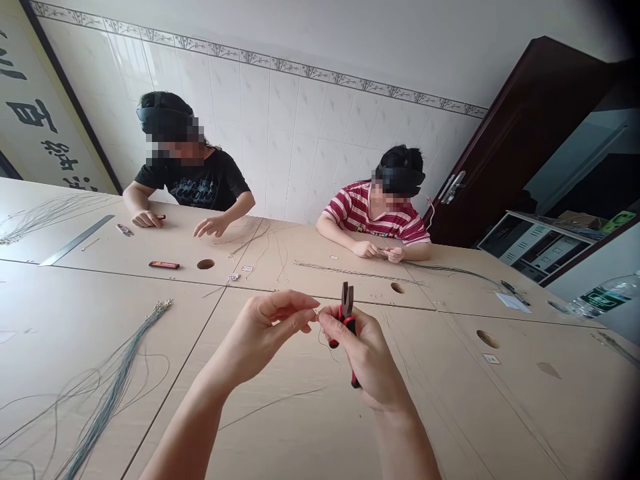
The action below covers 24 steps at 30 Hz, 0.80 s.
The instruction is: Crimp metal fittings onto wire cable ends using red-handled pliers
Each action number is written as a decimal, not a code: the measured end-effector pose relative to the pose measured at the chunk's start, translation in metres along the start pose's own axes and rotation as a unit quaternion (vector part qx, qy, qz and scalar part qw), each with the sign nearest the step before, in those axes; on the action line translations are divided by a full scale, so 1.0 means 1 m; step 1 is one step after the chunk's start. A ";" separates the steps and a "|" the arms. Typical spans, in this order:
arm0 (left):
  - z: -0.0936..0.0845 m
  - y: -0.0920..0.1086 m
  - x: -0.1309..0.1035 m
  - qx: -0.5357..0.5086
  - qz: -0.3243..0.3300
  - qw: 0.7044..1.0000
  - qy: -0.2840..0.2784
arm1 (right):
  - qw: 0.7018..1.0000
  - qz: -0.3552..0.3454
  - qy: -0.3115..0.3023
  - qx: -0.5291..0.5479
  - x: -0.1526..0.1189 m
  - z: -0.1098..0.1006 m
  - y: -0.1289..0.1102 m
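In front of me, above the table, my left hand (267,337) pinches one end of a thin cord (325,353) between thumb and fingertips. My right hand (367,353) meets it there, thumb and forefinger closed near the same spot. A pair of pliers (347,307) with red and black handles rests in my right palm, its jaws pointing up and slightly apart. The cord hangs in a loose curl below my fingers. Whatever small piece sits between the fingertips is too tiny to make out.
A bundle of grey-green cords (120,380) with metal ends lies left. Across the table (280,427) two people work, near a steel ruler (77,239), a red box (165,265) and more cords (350,272). A bottle (607,295) stands far right; round holes (487,339) pierce the tabletop.
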<state>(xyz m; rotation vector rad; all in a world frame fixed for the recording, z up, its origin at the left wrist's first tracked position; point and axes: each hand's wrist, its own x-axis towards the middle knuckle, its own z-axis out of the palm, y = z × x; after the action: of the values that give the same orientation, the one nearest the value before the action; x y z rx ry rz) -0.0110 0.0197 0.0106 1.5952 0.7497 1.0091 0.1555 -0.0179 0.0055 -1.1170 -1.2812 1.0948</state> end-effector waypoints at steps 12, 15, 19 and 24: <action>0.001 0.004 0.002 -0.017 -0.029 0.999 0.006 | 1.000 -0.011 -0.013 -0.022 -0.003 0.002 -0.009; 0.004 0.005 0.004 -0.037 -0.037 0.999 0.007 | 1.000 -0.005 -0.009 -0.020 -0.005 0.002 -0.011; 0.007 0.006 0.004 -0.057 -0.042 0.998 0.005 | 1.000 -0.002 0.011 -0.028 -0.007 0.004 -0.011; 0.007 0.005 0.002 -0.057 -0.054 0.997 0.006 | 0.999 -0.020 0.013 -0.045 -0.008 0.005 -0.011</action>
<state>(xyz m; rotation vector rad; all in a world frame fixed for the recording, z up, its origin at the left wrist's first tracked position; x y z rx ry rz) -0.0040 0.0174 0.0158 1.4367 0.7656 0.9671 0.1498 -0.0271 0.0150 -1.1629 -1.3382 0.9981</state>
